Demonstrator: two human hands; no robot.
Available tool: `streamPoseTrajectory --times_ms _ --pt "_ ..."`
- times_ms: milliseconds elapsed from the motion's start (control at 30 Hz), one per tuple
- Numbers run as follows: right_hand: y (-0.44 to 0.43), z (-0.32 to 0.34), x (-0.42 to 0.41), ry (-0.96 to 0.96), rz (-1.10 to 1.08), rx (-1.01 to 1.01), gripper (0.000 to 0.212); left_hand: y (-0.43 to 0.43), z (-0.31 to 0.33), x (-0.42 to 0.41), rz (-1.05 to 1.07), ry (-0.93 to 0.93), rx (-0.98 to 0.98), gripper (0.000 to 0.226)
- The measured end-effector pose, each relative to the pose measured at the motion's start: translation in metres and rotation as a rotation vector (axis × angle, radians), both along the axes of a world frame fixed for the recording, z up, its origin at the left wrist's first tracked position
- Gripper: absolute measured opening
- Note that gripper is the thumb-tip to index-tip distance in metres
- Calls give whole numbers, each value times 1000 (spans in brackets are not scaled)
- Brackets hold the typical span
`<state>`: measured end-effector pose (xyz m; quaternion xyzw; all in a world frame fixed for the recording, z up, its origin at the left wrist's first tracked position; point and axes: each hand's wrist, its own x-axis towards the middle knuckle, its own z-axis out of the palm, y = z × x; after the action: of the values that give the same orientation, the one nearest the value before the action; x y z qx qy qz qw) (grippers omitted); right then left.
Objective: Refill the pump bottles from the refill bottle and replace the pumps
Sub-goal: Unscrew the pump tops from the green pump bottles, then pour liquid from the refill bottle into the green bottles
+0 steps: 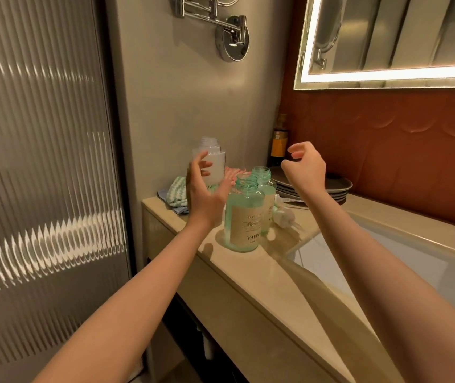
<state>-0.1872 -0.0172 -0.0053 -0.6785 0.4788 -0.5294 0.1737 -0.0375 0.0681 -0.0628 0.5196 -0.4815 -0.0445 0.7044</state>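
Two green pump bottles stand uncapped on the beige counter (251,275): the near bottle (244,217) with a cream label, and the far bottle (265,194) right behind it. A white refill bottle (213,161), also uncapped, stands behind them by the wall. My left hand (202,194) is open, fingers spread, just in front of the refill bottle, close to it; contact is unclear. My right hand (305,167) hovers above and right of the green bottles, fingers loosely curled, holding nothing. A white pump (284,217) lies on the counter behind the bottles.
Folded cloths (176,193) lie at the counter's left end. Stacked grey plates (334,186) and a dark bottle with a yellow label (278,146) sit at the back. A white sink basin (386,261) lies to the right. A fluted glass panel (41,161) fills the left.
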Motion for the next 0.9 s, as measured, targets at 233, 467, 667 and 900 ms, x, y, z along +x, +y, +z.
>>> streamPoseTrajectory --times_ms 233,467,667,900 --pt "16 -2 34 -31 187 0 25 -17 -3 21 128 74 319 96" --pt "16 -1 41 -34 194 14 25 -38 -4 36 18 121 447 88" --pt "14 10 46 -11 202 -9 26 -35 1 37 118 132 434 70" --pt "19 28 66 9 323 -19 43 -29 30 50 182 114 322 75"
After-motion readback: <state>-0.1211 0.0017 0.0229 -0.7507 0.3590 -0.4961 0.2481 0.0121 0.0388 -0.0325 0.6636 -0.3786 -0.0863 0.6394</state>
